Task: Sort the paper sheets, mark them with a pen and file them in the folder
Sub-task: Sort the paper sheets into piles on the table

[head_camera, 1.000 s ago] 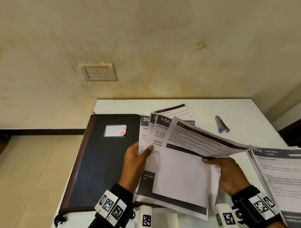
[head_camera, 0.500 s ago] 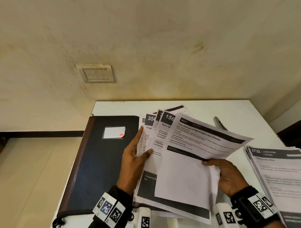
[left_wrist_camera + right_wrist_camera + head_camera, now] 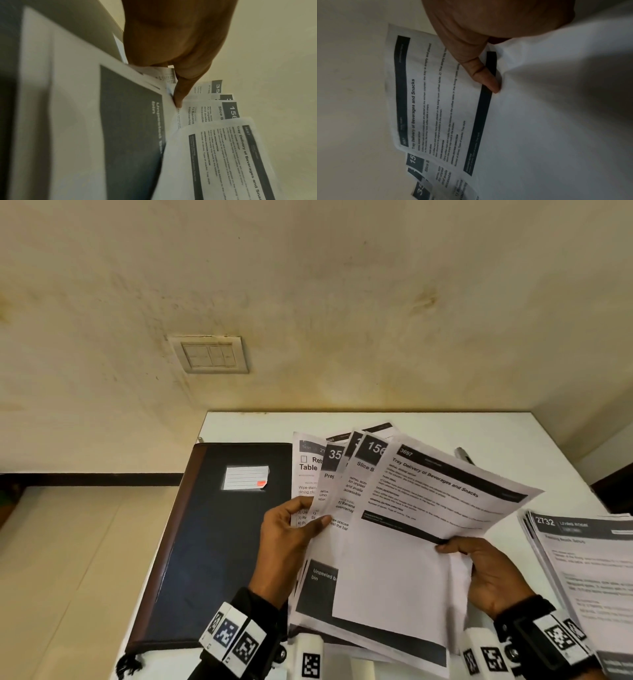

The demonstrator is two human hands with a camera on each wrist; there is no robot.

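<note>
Paper sheets (image 3: 363,529) are fanned above the worktop (image 3: 428,429) in the head view; the left hand (image 3: 287,546) pinches the fan and the right hand (image 3: 486,573) pinches the front sheet (image 3: 428,508). A closed folder (image 3: 212,542) lies at the left worktop edge, another stack (image 3: 589,570) at the right edge. In the left wrist view the thumb (image 3: 180,97) presses on the sheets. In the right wrist view the thumb (image 3: 488,79) lies on the front sheet.
</note>
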